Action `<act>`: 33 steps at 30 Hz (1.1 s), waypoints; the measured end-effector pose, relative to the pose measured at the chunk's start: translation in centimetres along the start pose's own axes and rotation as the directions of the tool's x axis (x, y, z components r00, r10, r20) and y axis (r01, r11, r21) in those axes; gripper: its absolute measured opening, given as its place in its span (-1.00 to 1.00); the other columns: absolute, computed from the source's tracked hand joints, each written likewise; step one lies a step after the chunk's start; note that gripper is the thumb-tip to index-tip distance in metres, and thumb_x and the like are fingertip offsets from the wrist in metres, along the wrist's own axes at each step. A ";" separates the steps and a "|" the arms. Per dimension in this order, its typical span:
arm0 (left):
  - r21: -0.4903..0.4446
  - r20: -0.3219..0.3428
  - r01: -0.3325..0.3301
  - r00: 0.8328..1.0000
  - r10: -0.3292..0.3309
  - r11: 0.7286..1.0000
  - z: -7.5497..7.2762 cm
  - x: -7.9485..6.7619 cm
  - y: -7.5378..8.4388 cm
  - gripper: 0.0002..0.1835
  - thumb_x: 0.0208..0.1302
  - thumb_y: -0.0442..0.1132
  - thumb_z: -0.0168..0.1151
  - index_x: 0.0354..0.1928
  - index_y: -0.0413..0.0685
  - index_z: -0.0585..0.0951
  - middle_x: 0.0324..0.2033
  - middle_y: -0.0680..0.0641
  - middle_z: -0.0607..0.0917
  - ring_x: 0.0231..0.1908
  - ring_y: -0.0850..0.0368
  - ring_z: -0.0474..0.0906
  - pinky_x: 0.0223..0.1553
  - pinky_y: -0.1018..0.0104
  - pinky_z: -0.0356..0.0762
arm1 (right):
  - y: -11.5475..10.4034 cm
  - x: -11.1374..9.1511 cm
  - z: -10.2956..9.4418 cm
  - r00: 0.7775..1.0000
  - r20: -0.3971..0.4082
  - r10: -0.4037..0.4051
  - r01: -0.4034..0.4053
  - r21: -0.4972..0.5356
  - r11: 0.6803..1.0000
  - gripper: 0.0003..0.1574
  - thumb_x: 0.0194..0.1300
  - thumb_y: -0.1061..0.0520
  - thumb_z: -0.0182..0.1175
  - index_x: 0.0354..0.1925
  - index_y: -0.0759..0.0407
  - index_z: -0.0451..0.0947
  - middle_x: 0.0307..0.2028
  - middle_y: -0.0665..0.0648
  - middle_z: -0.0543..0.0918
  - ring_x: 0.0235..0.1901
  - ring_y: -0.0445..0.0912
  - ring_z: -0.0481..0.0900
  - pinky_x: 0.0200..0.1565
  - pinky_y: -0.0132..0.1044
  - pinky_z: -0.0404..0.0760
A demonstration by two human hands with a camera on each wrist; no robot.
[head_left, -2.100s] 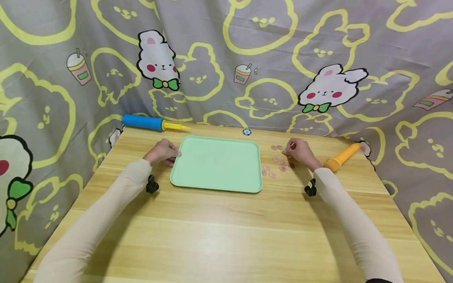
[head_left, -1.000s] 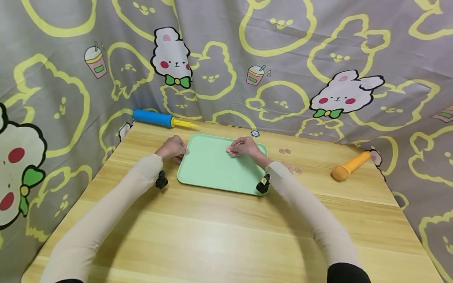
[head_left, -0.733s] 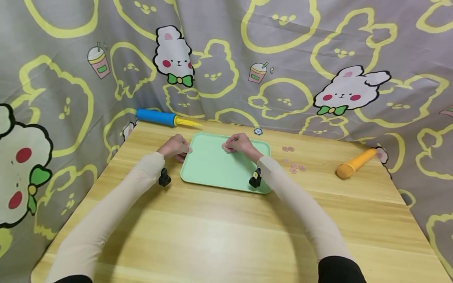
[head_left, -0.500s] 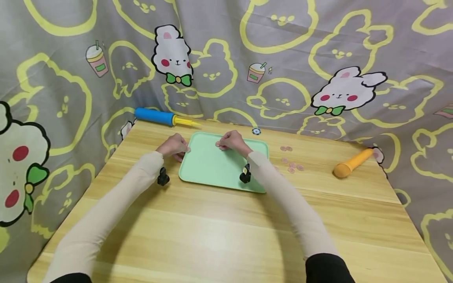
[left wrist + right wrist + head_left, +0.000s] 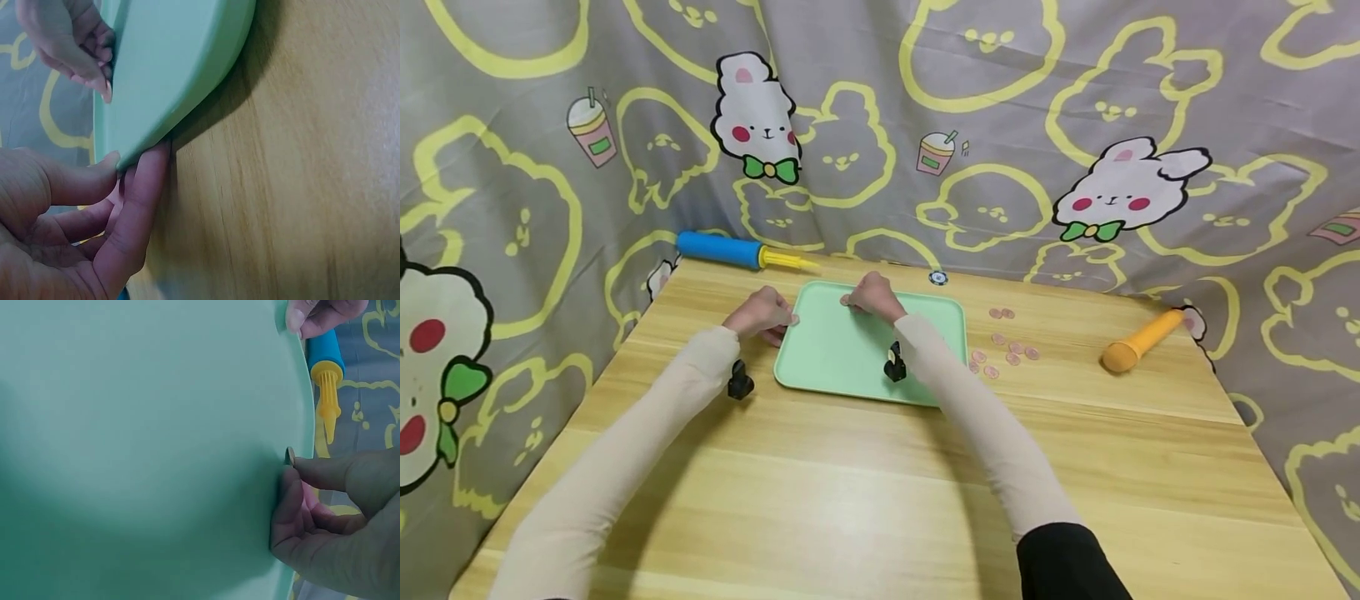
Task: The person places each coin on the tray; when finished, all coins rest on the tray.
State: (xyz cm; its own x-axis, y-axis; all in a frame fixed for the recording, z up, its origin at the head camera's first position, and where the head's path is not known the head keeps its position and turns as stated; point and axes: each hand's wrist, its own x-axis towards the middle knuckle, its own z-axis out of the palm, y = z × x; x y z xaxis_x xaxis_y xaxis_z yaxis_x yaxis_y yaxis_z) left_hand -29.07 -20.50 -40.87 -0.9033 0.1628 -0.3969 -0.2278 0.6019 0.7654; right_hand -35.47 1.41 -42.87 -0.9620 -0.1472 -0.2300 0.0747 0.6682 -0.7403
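A light green tray (image 5: pixel 835 358) lies on the wooden table. My left hand (image 5: pixel 762 314) pinches its left rim, the thumb on top and fingers underneath in the left wrist view (image 5: pixel 81 219). Over the tray's far side, my right hand (image 5: pixel 876 296) pinches a small copper-coloured coin (image 5: pixel 289 456) between thumb and finger. In the right wrist view the coin stands on edge, close to the tray's far rim; whether it touches the surface I cannot tell. Several similar coins (image 5: pixel 1015 347) lie flat on the table right of the tray.
A blue hand pump (image 5: pixel 721 249) with a yellow nozzle lies at the back left. At the back edge sits a small blue-and-white round chip (image 5: pixel 937 277). An orange microphone-shaped object (image 5: pixel 1141 342) lies at the right. A patterned curtain (image 5: pixel 985 208) borders the table.
My right hand has come from the coins at the right to over the tray, and then moved left and away along it with a coin. The left hand stays on the rim.
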 end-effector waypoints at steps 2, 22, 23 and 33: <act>-0.004 -0.001 0.001 1.000 -0.001 1.000 0.0 0.0 -0.1 -0.83 0.53 -0.35 0.20 -0.25 -0.35 0.53 -0.37 -0.16 0.63 -0.37 0.07 0.63 -0.34 0.21 0.77 | -0.1 0.0 0.2 1.000 -0.010 -0.001 0.000 -0.061 0.998 -0.49 0.32 0.07 0.50 -0.69 0.19 0.57 -0.76 0.01 0.42 -0.64 -0.15 0.29 -0.35 -0.34 0.40; -0.118 -0.046 -0.086 0.996 0.081 0.989 -0.1 -0.3 -0.9 -0.44 0.50 -0.32 0.26 0.44 -0.38 0.40 0.10 -0.42 0.61 -0.20 -0.03 0.69 -0.22 0.18 0.80 | 7.3 -3.9 -12.0 0.968 0.119 -0.223 0.214 0.084 0.973 -0.73 0.59 0.24 0.11 0.02 0.49 0.54 -0.04 0.49 0.66 -0.18 0.23 0.68 0.00 0.01 0.75; -0.124 -0.047 -0.089 0.995 0.083 0.988 -0.1 -0.2 -1.0 -0.43 0.51 -0.33 0.24 0.47 -0.37 0.38 0.13 -0.44 0.60 -0.17 -0.04 0.69 -0.21 0.19 0.80 | 8.0 -4.2 -12.9 0.969 0.110 -0.221 0.213 0.079 0.974 -0.72 0.59 0.25 0.10 0.04 0.51 0.53 -0.04 0.51 0.65 -0.18 0.23 0.68 0.00 0.02 0.75; -0.122 -0.025 -0.077 0.997 0.075 0.990 0.2 0.3 -1.2 -0.40 0.55 -0.35 0.14 0.54 -0.34 0.29 0.24 -0.45 0.53 0.00 -0.15 0.65 -0.23 0.25 0.78 | 14.0 -6.4 -19.3 0.985 -0.024 -0.171 0.170 -0.044 0.984 -0.73 0.59 0.24 0.10 0.00 0.51 0.52 -0.09 0.51 0.61 -0.27 0.16 0.69 -0.22 -0.12 0.76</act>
State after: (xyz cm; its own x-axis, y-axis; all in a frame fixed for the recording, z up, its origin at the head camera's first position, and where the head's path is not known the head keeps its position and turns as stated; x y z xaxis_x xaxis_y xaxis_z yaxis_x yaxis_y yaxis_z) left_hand -29.02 -21.03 -41.95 -0.9266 0.1877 -0.3257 -0.1998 0.4879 0.8497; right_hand -33.34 25.78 -39.52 -0.9666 -0.2418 -0.0846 -0.1015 0.6647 -0.7402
